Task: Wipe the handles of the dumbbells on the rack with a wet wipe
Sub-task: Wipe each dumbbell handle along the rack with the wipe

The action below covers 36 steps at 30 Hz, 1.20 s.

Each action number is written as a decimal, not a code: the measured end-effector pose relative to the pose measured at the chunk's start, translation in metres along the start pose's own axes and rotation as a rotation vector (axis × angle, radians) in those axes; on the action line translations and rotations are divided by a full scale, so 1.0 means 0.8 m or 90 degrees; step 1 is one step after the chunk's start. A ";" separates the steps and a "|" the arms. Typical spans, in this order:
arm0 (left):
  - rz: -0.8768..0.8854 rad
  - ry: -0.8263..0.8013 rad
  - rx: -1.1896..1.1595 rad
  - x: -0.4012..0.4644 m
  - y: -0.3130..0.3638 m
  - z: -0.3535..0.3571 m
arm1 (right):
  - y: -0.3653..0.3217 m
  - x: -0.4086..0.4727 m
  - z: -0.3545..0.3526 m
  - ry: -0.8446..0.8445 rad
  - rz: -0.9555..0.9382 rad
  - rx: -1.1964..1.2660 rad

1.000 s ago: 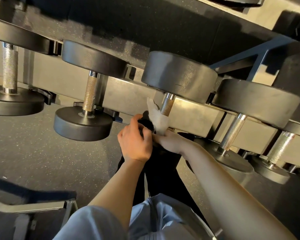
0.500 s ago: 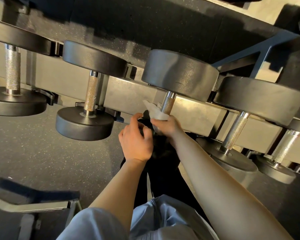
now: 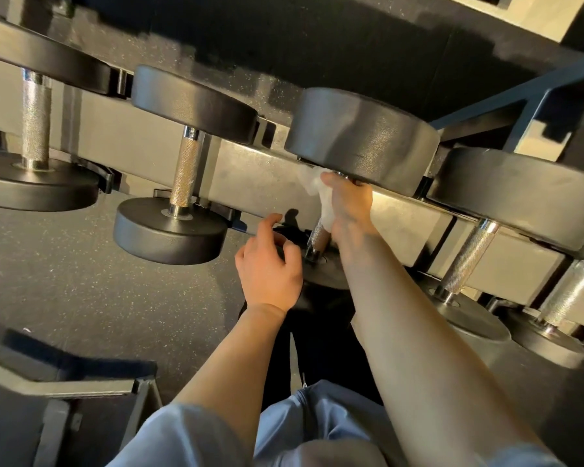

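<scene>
My right hand (image 3: 349,205) is wrapped round the crumpled white wet wipe (image 3: 314,183), fingers curled to press it against the knurled steel handle (image 3: 316,235) of the middle black round-headed dumbbell (image 3: 361,139). A second ago this hand sat low on the handle, near the close head; it has since slid up to the far end, so the wipe is now bunched just under the far head, touching it. Only the lower, nearer stretch of that handle shows below my wrist, bare and shiny.

My left hand (image 3: 268,267) has let go. It was steadying the near head of this dumbbell; now it hovers just left of the handle, fingers loosely spread and holding nothing, the thumb lifted toward the grey steel rack rail (image 3: 257,176) behind.

I judge that one full pass along this handle is done or nearly so. The wipe has covered it from near end to far end, and what remains here is perhaps a twist round the back, which I cannot see.

Outward from there: to the left sits a smaller black dumbbell with a brass-toned knurled handle (image 3: 184,175), and further left another with a silver handle (image 3: 34,126). To the right two more silver-handled dumbbells (image 3: 466,257) wait on the same rail. Nothing here shows which of them have been wiped. Under the rack lies dark speckled rubber flooring (image 3: 64,281).
</scene>
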State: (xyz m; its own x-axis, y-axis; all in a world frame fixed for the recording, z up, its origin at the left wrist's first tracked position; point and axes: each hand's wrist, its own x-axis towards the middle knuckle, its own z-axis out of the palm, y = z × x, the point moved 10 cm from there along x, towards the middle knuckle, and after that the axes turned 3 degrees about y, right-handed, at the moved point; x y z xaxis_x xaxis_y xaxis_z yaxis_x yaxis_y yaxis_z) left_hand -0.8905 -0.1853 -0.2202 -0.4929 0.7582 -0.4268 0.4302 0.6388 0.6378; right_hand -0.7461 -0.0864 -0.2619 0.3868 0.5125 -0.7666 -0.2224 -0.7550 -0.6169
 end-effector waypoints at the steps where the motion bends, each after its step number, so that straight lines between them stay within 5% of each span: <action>1: 0.001 -0.002 0.003 0.000 -0.001 0.000 | 0.003 0.002 -0.002 0.008 -0.003 -0.053; 8: 0.016 -0.009 0.022 -0.001 0.004 -0.002 | 0.074 -0.016 -0.020 -0.155 0.124 -0.419; 13: 0.009 -0.006 0.026 -0.001 0.003 -0.003 | 0.068 -0.046 -0.021 -0.272 0.104 -0.503; 21: -0.017 -0.125 0.084 0.003 0.000 0.012 | 0.000 -0.075 -0.037 -0.259 -0.246 -0.780; 25: 0.114 -0.209 0.023 0.000 0.037 0.000 | -0.031 -0.103 -0.006 -0.348 -0.393 -0.896; 28: 0.087 -0.189 -0.054 0.006 0.045 -0.041 | -0.043 -0.136 0.018 -0.451 -0.380 -0.864; 31: 0.117 -0.139 -0.099 0.009 0.055 -0.093 | -0.043 -0.166 0.035 -0.517 -0.251 -0.652; 36: 0.065 -0.119 -0.219 0.025 0.019 -0.165 | -0.037 -0.194 0.062 -0.503 -0.088 -0.363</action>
State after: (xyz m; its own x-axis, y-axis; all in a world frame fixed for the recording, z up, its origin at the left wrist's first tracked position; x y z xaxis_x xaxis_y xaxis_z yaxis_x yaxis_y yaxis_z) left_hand -0.9936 -0.1773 -0.1346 -0.3006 0.8469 -0.4387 0.1760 0.5014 0.8472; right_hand -0.8440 -0.1232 -0.1331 -0.3789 0.5809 -0.7204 0.3249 -0.6454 -0.6913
